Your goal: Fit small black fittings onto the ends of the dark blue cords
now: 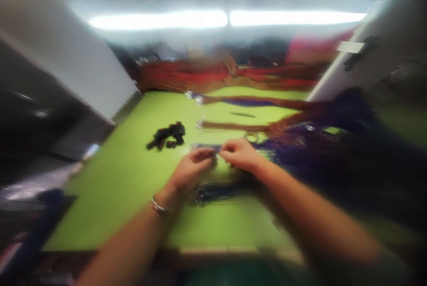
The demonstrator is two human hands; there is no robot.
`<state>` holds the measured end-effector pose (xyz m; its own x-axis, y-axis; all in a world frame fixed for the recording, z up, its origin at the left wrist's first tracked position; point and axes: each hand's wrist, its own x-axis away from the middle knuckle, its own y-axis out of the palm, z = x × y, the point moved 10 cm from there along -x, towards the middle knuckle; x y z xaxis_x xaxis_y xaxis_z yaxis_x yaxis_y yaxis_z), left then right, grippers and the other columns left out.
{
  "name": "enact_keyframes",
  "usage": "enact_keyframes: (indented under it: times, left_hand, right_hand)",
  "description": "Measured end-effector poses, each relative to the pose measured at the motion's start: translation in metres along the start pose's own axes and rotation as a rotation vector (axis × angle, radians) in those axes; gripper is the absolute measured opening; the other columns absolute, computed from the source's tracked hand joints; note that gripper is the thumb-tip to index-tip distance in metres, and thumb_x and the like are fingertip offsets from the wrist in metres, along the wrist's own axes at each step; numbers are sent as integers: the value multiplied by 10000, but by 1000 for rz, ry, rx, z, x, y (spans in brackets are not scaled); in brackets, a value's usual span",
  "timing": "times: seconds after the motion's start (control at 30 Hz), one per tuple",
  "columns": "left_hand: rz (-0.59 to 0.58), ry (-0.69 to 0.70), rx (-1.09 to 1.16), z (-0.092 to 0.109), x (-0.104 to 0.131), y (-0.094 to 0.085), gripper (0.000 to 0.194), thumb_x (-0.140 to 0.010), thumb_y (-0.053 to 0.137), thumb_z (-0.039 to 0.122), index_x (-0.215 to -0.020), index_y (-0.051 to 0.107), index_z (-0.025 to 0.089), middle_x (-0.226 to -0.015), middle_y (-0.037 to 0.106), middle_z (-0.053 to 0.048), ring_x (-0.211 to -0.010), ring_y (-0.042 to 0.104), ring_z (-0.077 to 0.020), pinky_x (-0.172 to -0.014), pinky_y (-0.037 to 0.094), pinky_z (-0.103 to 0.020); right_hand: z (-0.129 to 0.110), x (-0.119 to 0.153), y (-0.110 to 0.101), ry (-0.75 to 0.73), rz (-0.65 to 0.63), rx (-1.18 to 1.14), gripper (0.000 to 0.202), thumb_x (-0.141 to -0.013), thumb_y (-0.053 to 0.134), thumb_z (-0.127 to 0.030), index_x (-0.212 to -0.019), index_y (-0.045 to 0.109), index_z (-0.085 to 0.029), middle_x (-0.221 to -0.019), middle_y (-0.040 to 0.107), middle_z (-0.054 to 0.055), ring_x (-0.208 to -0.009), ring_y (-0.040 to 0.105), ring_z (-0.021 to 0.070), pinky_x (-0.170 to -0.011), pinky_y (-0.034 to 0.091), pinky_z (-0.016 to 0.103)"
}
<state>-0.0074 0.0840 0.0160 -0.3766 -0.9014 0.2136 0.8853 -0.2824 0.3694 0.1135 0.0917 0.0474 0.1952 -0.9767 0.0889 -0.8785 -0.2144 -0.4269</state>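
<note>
My left hand and my right hand meet near the middle of the green table, fingertips almost touching. Both are closed in a pinch; blur hides what sits between the fingers, though a thin dark piece seems to show at the left fingertips. Just behind them a bundle of blue wires lies with its pale ends to the left. Nearer to me, under the hands, is another dark blue wire bundle. A roll of tape rests just beyond my right hand.
Black connector-like pieces lie in a pile at left. Brown wires and a thin dark stick lie farther back. A large mass of blue wires covers the right side. Red and brown wires line the back between white side panels.
</note>
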Motion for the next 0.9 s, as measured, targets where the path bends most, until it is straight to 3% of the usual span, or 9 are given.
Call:
enact_keyframes:
  times: [0.23,0.47,0.6,0.73,0.83,0.9]
  left_hand:
    - [-47,18,-65,-6,-3,-2,318,-651,762,190,-956,681,152,-874,690,-64,-754,631,-152,-741,499,-297]
    - [-121,36,-117,-10,-5,1,294,-673,744,199,-957,683,151,-860,690,-62,-715,615,-139,-698,488,-279]
    - [-113,62,-72,-4,-3,5,275,-694,730,200,-961,675,165,-904,684,-60,-771,623,-147,-755,486,-298]
    - [-121,139,-37,9,0,7,424,-719,711,221,-1129,611,185,-971,673,-82,-844,626,-165,-796,481,-316]
    - [-3,159,-37,16,-3,-10,405,-722,705,251,-1104,615,150,-927,677,-90,-819,630,-163,-742,487,-291]
    - [129,163,-8,22,-5,-31,309,-715,707,253,-986,645,118,-836,676,-75,-736,627,-135,-685,481,-257]
  right_hand:
    - [-16,2,-2,-195,100,259,128,-683,516,-129,-626,631,-137,-571,585,-12,-555,477,80,-555,349,193]
    - [-11,4,7,-161,69,409,143,-714,511,-148,-664,644,-152,-617,627,3,-568,479,93,-549,313,207]
    - [-20,7,0,-218,118,386,144,-729,513,-158,-656,638,-154,-604,611,-6,-564,473,87,-551,314,208]
    - [-44,15,-38,-286,243,335,148,-759,523,-178,-660,629,-150,-577,572,-15,-546,453,81,-542,328,213]
    - [-56,31,-97,-243,381,262,100,-768,561,-190,-726,645,-154,-612,571,-8,-547,466,84,-526,348,220]
    - [-54,51,-148,-190,511,218,103,-793,570,-210,-830,658,-172,-595,542,-16,-484,429,74,-462,312,223]
